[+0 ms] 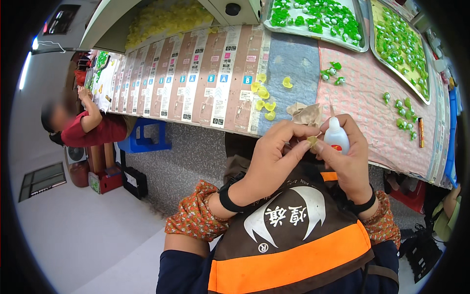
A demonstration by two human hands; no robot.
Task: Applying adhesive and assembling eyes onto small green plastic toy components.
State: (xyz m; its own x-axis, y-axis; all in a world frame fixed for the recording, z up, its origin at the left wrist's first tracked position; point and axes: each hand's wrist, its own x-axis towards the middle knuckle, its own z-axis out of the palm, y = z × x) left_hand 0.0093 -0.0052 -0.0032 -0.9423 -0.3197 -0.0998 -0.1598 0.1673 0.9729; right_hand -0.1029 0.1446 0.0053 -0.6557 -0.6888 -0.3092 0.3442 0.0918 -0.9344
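Note:
My left hand pinches a small yellowish plastic piece between thumb and forefinger, just past the table's near edge. Close beside it, my right hand wraps round a white squeeze bottle with a thin nozzle pointing up. The right thumb tip meets the yellowish piece too; fingers partly hide it. Crumpled brown paper lies just beyond my hands. On the blue cloth rest several loose curved yellow pieces. Small green pieces with white eyeballs sit on the pink cloth to the right.
Two metal trays, one white-lined and one yellow-lined, hold many green pieces at the back right. A pale housing stands over a yellow heap. An orange tube lies at right. A person in red works at far left near a blue stool.

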